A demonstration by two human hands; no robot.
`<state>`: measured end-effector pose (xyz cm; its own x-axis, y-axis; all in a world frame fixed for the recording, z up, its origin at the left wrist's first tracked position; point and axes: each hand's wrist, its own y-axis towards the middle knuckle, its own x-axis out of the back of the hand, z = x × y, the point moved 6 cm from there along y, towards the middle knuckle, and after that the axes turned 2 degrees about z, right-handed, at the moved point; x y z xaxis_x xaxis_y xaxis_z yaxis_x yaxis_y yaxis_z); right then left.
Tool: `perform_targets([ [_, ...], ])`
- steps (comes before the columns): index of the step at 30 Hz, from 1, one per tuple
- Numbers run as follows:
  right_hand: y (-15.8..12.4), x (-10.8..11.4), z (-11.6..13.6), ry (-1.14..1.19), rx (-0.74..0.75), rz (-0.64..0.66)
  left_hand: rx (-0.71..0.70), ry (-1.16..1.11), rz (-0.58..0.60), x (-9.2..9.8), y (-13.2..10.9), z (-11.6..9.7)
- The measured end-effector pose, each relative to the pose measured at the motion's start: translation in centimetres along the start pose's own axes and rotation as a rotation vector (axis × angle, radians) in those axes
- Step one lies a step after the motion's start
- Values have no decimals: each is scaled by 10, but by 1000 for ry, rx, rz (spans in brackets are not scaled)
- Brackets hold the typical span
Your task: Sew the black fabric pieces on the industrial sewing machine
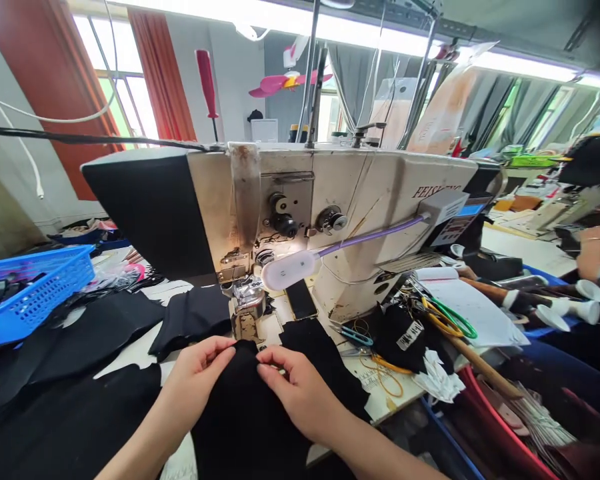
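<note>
A piece of black fabric [245, 413] hangs toward me over the table's front edge, its top edge just before the needle area of a white sewing machine [290, 200]. My left hand [200, 373] pinches the fabric's upper left corner between thumb and fingers. At the upper right corner, my right hand [290, 380] pinches it the same way. The presser foot area [247, 300] sits right behind the fabric edge, lit by a lamp [289, 269] on a purple flexible neck. More black cloth [325, 360] lies beside my right hand.
Black fabric pieces [80, 333] spread over the left of the table near a blue basket [40, 293]. A phone [301, 299] lies behind the needle area. Thread snips [353, 335], green-handled scissors [453, 317] and paper [473, 310] are at right. A co-worker's arm [597, 250] shows far right.
</note>
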<state>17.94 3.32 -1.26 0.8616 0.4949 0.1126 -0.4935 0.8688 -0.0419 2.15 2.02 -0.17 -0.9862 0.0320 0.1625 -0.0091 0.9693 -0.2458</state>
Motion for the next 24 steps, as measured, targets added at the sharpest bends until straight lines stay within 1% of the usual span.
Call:
perform_targets([
  [1,2,2,-1,-33,12,-33,20,-36,1,-2,-2,0],
  [3,4,3,-2,-94,38,-78,8,-38,-16,-5,-4,0],
  [7,9,-2,-4,-135,22,-96,-40,-44,-147,-5,-7,2],
  [9,11,-2,-3,-102,57,-96,-40,-23,-170,-4,-9,3],
  [12,14,0,0,-54,149,-32,-37,28,-128,-2,-10,0],
  [14,13,3,3,-59,200,7,-22,7,-74,0,-10,-3],
  [15,11,6,5,-72,230,6,-14,-5,-61,1,-9,-3],
  [19,5,13,11,-132,351,-84,-17,-31,-62,6,-9,-7],
  [21,2,12,12,-127,402,-122,-13,-47,-32,4,-8,-7],
  [23,1,11,9,-69,397,-155,1,-65,-6,1,-8,-7],
  [24,1,11,6,-34,379,-176,4,-68,-12,1,-8,-8],
])
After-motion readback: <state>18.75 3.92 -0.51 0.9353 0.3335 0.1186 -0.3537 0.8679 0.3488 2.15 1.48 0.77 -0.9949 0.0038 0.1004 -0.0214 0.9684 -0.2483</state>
